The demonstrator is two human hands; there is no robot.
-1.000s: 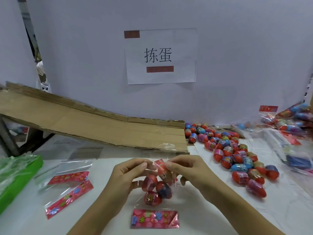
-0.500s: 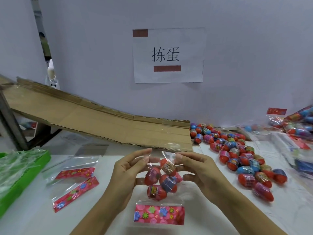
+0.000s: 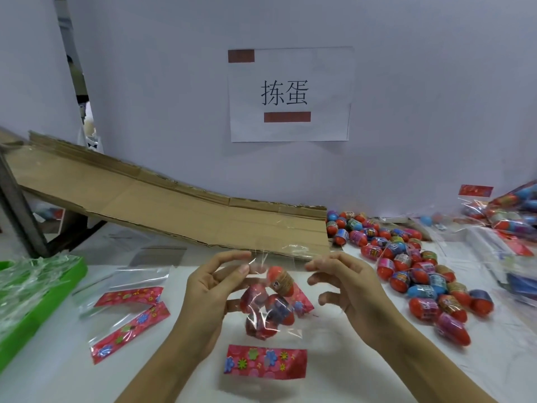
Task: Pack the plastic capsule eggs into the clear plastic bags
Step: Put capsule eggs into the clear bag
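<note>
Bag mouth now pulled apart, lower centre.
Left hand (image 3: pixel 209 289) and right hand (image 3: pixel 345 286) fingers pinch clear bag (image 3: pixel 273 324); eggs (image 3: pixel 280 282) loaded, sealing pending.

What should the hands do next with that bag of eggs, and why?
Probably fold the mouth of the clear bag shut. It already holds several eggs, and the left hand and right hand each hold a top corner, spread apart.
</note>
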